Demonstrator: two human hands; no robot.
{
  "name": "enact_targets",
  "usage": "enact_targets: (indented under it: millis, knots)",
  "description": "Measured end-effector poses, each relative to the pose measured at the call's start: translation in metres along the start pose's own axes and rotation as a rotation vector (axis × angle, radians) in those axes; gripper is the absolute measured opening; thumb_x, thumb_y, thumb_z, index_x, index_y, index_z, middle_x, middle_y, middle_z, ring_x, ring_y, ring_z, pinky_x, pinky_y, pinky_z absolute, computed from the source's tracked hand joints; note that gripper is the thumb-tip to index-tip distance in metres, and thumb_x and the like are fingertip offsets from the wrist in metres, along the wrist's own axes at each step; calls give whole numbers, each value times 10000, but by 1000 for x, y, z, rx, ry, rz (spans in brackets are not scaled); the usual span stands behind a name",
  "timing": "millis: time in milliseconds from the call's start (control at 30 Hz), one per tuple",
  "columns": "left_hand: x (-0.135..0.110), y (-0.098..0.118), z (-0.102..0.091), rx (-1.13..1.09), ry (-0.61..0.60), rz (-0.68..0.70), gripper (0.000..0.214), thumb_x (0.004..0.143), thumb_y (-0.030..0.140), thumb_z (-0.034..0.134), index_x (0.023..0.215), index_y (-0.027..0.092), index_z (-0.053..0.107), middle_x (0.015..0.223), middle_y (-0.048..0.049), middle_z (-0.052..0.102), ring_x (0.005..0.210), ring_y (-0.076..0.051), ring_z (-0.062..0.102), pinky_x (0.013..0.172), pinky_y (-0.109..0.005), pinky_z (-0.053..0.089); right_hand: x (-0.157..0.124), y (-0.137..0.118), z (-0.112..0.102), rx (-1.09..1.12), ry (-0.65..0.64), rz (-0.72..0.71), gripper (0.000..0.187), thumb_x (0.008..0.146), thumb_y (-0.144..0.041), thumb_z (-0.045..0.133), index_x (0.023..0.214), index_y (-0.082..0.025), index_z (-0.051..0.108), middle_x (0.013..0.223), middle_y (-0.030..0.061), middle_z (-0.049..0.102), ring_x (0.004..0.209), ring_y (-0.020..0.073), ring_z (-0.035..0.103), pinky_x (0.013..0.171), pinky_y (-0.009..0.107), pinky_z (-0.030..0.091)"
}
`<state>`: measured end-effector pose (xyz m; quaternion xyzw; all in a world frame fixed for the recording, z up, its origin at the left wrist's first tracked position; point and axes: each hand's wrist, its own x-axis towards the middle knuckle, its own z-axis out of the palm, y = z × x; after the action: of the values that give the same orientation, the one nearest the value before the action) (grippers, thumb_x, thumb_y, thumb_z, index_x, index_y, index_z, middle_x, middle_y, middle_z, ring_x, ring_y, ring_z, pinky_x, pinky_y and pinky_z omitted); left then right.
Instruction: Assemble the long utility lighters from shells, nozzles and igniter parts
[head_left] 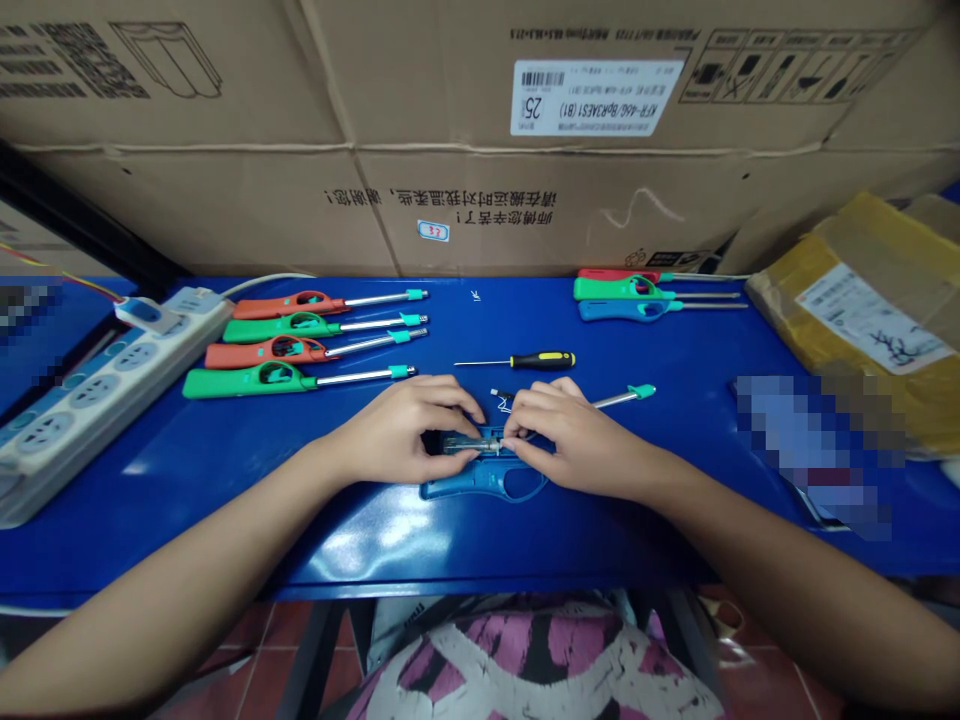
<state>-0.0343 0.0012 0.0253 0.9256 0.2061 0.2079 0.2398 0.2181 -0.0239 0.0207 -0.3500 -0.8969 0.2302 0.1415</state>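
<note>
Both hands [409, 430] [581, 440] touch a clear tube [461, 446] — blue casing [461, 484] just beside; screwdriver [544, 361] beyond.

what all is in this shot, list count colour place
opened lighter: 1, blue, front centre
tank: 1, clear, in opened lighter
metal rod: 1, silver, centre right
small parts: count unclear, black-white, centre
screwdriver: 1, black-yellow, centre
row of lighters: 4, two orange, two green, left
clustered lighters: 3, red, green, blue, right rear
power strip: 1, white, left
blurred items: 2, colours unclear, both sides
taped package: 1, yellow-brown, right
cardboard: at least 1 panel, brown, rear
table: 1, blue, middle
floor tiles: several, red, bottom
patterned cloth: purple, black, grey, bottom
left hand: 1, bare, at tank
right hand: 1, bare, at tank
</note>
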Motion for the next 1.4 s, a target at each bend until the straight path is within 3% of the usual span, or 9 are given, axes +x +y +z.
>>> enact_targets:
  millis: [267, 600, 733, 967, 1167, 1400]
  knots:
    - [0, -1, -2, -101, -36, -95, 135, 917, 261, 684, 981, 204, 788, 1069, -72, 747, 971, -198, 676, 901, -352, 540, -1, -1, 1, 2, -1, -4, 164, 1004, -251, 551, 881, -189, 641, 906, 19, 643, 895, 176, 536, 863, 356, 298]
    - [0, 2, -6, -65, -75, -142, 146, 912, 278, 702, 1003, 213, 797, 1055, -54, 751, 960, -183, 694, 892, -315, 545, 1, -1, 1, 14, -4, 15, 160, 1003, -256, 554, 890, -191, 648, 907, 21, 642, 901, 179, 531, 868, 354, 294]
    - [0, 1, -2, -135, -29, -186, 145, 898, 262, 722, 998, 194, 801, 1017, -67, 747, 938, -173, 702, 838, -276, 568, 1, 0, 0, 8, 4, 28, 155, 998, -244, 554, 882, -189, 641, 900, 19, 636, 904, 178, 537, 873, 354, 293]
    - [2, 3, 8, -210, 74, -299, 143, 876, 268, 740, 977, 193, 808, 985, -60, 725, 792, -124, 690, 611, -188, 541, -1, 3, -4, -12, 14, 44, 162, 1000, -256, 543, 883, -191, 635, 895, 18, 636, 910, 180, 544, 881, 355, 293]
    - [2, 3, 11, -269, 92, -366, 113, 850, 267, 762, 919, 188, 805, 966, -50, 710, 764, -107, 665, 578, -169, 517, -1, 4, -4, -17, 22, 50, 167, 999, -263, 549, 868, -195, 628, 891, 12, 641, 902, 177, 545, 876, 351, 291]
    - [3, 6, 10, -289, 54, -392, 154, 872, 255, 717, 998, 191, 779, 989, -49, 697, 775, -115, 663, 576, -178, 520, 1, 6, -2, -43, 89, 83, 134, 957, -264, 627, 837, -205, 633, 862, 1, 642, 875, 174, 559, 842, 336, 290]
